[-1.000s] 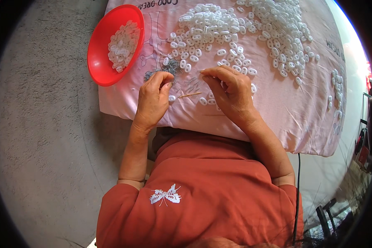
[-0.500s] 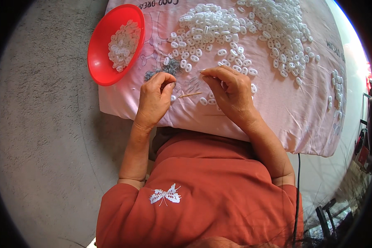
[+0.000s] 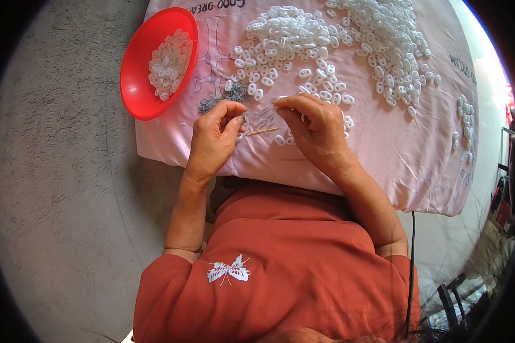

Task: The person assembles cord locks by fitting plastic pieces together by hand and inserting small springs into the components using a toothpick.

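My left hand (image 3: pixel 210 140) is pinched closed over the near edge of the table, beside a small heap of thin grey pieces (image 3: pixel 234 91). Whatever it grips is hidden by the fingers. To the right, my right hand (image 3: pixel 320 130) has thumb and forefinger pressed together, and anything between them is too small to name. Between the hands lie a thin wooden stick (image 3: pixel 263 131), like a toothpick, and several loose thin grey pieces (image 3: pixel 265 116). A few white oval plastic pieces with two holes (image 3: pixel 280 140) sit near the right wrist.
A red bowl (image 3: pixel 133 86) with whitish small pieces stands at the table's far left. Large piles of white two-holed pieces (image 3: pixel 292 34) spread over the far side, and more (image 3: pixel 466 123) lie at the right edge. A pink cloth (image 3: pixel 395 154) covers the table.
My left fingertips have shifted slightly right, toward the stick. My right hand stays pinched, in nearly the same place.
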Motion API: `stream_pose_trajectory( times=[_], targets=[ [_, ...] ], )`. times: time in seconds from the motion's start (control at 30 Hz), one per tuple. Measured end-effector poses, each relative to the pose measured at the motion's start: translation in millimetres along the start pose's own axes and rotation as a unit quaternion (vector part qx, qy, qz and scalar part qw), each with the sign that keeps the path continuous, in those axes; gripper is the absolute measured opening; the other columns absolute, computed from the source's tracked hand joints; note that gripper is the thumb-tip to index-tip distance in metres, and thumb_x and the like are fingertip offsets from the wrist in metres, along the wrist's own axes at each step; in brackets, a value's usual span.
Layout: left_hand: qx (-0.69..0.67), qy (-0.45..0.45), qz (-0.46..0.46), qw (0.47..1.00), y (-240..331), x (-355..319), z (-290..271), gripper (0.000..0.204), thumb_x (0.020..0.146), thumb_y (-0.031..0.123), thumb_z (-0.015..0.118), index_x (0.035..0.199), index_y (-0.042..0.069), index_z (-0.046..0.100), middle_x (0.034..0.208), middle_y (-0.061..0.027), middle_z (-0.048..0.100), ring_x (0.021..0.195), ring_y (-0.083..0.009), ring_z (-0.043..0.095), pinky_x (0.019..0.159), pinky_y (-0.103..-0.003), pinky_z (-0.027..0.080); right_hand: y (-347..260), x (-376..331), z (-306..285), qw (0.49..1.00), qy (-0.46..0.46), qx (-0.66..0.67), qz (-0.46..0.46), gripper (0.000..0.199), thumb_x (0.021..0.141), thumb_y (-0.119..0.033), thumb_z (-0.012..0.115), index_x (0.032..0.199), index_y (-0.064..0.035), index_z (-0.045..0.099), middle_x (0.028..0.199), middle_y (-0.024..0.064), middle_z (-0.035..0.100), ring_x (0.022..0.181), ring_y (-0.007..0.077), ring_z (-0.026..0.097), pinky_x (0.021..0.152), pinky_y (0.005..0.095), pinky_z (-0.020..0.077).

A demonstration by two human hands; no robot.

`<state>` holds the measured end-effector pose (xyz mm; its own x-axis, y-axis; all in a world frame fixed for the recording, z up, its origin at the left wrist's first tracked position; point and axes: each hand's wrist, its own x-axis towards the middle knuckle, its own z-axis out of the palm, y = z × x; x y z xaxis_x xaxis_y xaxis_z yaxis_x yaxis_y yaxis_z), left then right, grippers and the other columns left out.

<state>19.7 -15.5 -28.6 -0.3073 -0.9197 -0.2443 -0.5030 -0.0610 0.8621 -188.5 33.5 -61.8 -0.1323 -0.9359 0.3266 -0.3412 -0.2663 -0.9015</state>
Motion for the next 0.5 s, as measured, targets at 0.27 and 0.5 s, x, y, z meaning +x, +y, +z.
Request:
stream_pose_trajectory(
  times=[0.27,0.5],
  targets=[
    [-0.087,-0.038,0.010,0.995,14,-5,14,0.014,0.097,-0.003,0.057,0.108,-0.003,0.064,0.091,-0.0028,0.068,0.080,-0.0080,0.067,0.073,-0.023,0.055,3,-6,5,0.999,-0.028,0.023,-0.009,0.011,0.087,-0.001,0.071,0.098,-0.0021,0.073,0.083,0.0108,0.071,0.063,0.0191,0.066,0.057,0.0290,0.0501],
    [-0.017,0.013,0.036,0.999,6,1,8,0.015,0.093,-0.004,0.060,0.106,-0.002,0.067,0.090,-0.0042,0.069,0.078,-0.0096,0.067,0.071,-0.025,0.054,-2,1,-4,0.999,0.004,0.020,0.030,0.012,0.088,-0.001,0.071,0.100,-0.0026,0.074,0.082,0.0114,0.071,0.066,0.0176,0.067,0.059,0.0289,0.0509]
  ],
)
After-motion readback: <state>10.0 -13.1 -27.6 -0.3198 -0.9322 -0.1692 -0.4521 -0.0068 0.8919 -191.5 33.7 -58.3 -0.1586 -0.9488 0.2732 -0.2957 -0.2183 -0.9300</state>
